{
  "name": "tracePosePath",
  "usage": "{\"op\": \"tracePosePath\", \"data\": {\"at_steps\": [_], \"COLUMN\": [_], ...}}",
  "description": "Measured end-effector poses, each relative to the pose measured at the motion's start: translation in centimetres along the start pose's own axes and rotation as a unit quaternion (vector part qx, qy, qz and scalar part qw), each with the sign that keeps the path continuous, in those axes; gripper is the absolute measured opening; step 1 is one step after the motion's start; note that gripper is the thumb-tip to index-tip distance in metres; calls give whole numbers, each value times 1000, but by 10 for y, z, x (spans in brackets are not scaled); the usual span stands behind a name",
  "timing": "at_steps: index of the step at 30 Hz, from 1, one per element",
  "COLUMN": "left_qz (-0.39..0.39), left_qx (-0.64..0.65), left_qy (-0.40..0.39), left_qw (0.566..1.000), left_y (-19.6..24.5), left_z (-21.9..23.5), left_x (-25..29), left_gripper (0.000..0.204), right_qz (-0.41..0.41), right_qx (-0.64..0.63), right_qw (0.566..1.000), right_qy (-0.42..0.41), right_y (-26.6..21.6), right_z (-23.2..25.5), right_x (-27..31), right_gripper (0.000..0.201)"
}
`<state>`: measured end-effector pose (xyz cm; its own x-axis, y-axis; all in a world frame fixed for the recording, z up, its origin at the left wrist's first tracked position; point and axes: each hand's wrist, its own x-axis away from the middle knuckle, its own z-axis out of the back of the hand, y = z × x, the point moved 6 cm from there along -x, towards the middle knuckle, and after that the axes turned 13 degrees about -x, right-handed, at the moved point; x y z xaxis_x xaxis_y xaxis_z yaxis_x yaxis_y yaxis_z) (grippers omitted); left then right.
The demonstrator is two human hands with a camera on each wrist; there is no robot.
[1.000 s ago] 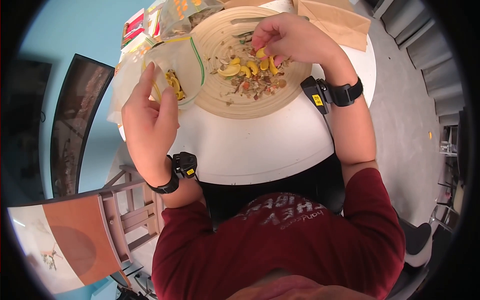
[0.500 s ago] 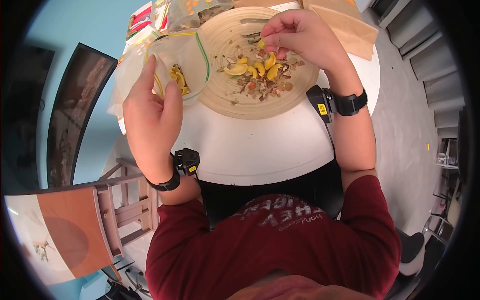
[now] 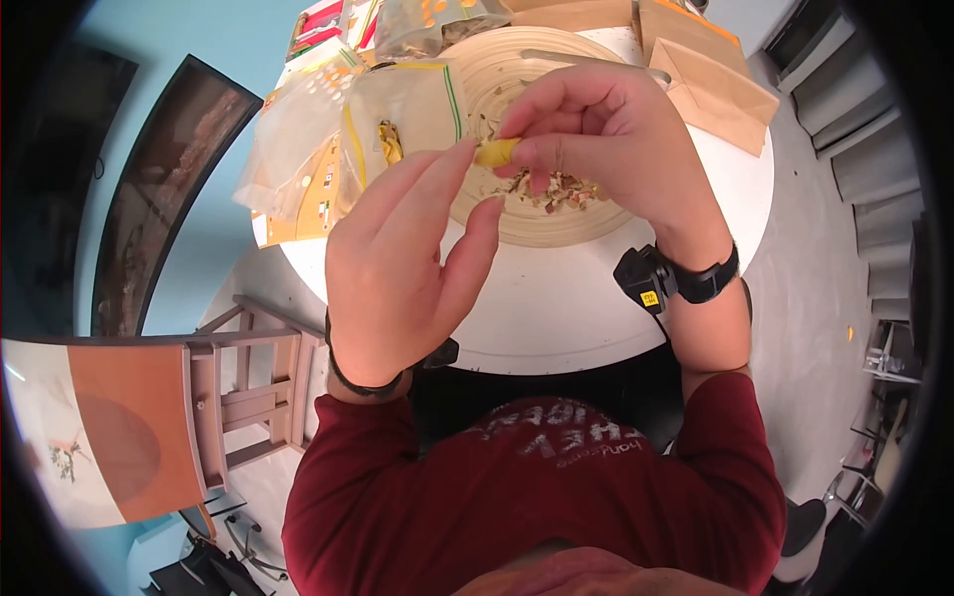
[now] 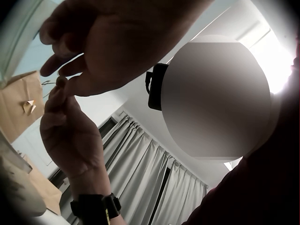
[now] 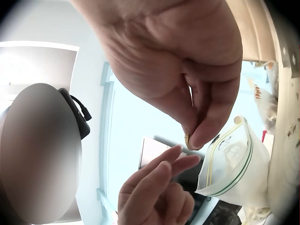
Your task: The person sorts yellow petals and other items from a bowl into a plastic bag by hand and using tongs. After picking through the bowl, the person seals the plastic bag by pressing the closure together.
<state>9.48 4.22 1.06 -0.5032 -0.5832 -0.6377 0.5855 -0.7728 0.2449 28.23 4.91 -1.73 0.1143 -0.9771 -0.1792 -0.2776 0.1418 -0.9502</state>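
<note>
My right hand (image 3: 606, 139) pinches a small curved yellow piece (image 3: 496, 152) between thumb and fingers, above the round woven plate (image 3: 517, 236). The left hand (image 3: 402, 263) reaches in beside it, fingers extended and thumb apart, fingertips right at the piece. In the right wrist view, the piece (image 5: 188, 140) shows only as a thin edge at the right fingertips. Scraps of mixed dried bits (image 3: 561, 194) lie on the plate, partly hidden by the right hand. Left of the plate, an unsealed zip bag (image 3: 422, 94) contains yellow pieces (image 3: 390, 142).
Another clear bag (image 3: 288, 149) lies farther left over printed packaging. A filled bag (image 3: 437, 25) stands behind the plate, and brown paper bags (image 3: 715, 89) stand at the back right. A long flat utensil (image 3: 596, 63) lies across the plate's far rim.
My left hand has left the zip bag and moved right, up to the right hand. The right hand has brought the yellow piece toward it, lower and leftward over the plate.
</note>
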Motion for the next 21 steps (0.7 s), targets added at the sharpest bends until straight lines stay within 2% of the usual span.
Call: {"op": "tracePosePath", "data": {"at_steps": [9, 14, 18, 21], "left_qz": [-28, -14, -6, 52], "left_qx": [30, 47, 72, 153], "left_qy": [2, 4, -8, -60], "left_qw": [999, 999, 997, 985], "left_y": [-6, -6, -8, -18], "left_z": [-11, -9, -9, -15], "left_x": [-5, -6, -5, -1], "left_gripper": [17, 13, 11, 8], "right_qz": [7, 149, 252, 329], "right_qx": [52, 217, 370, 360], "right_qw": [999, 964, 890, 871], "right_qy": [-11, -38, -78, -66], "right_y": [-1, -6, -15, -18], "right_z": [-5, -11, -20, -25], "right_x": [2, 5, 8, 12], "right_gripper": [13, 16, 18, 11]}}
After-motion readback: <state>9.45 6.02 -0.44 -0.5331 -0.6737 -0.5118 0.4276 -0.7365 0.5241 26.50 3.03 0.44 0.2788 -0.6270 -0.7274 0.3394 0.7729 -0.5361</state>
